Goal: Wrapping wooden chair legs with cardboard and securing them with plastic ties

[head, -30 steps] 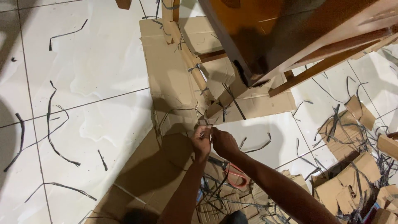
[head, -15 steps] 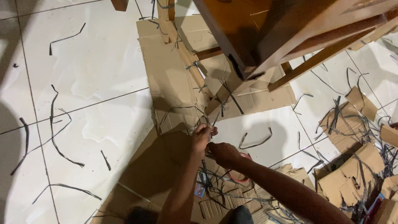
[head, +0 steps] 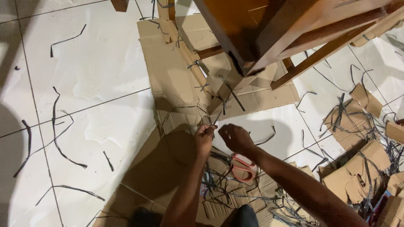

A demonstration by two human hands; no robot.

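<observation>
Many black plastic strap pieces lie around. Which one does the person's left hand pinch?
The left hand pinches the thin black plastic strap looped around the folded brown cardboard wrapping. The other strap pieces lie loose on the floor, untouched.

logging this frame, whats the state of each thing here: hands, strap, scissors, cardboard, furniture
left hand: pinched shut on a dark strap
dark strap: held at one end, running up to the wrapped leg
right hand: loosely curled beside the left, holding nothing visible
scissors: lying on the floor, red handles, untouched
cardboard sheet: flat on the tiles, creased
wooden furniture: standing, leg partly wrapped in cardboard
cut strap pieces: scattered on the tiles
</observation>
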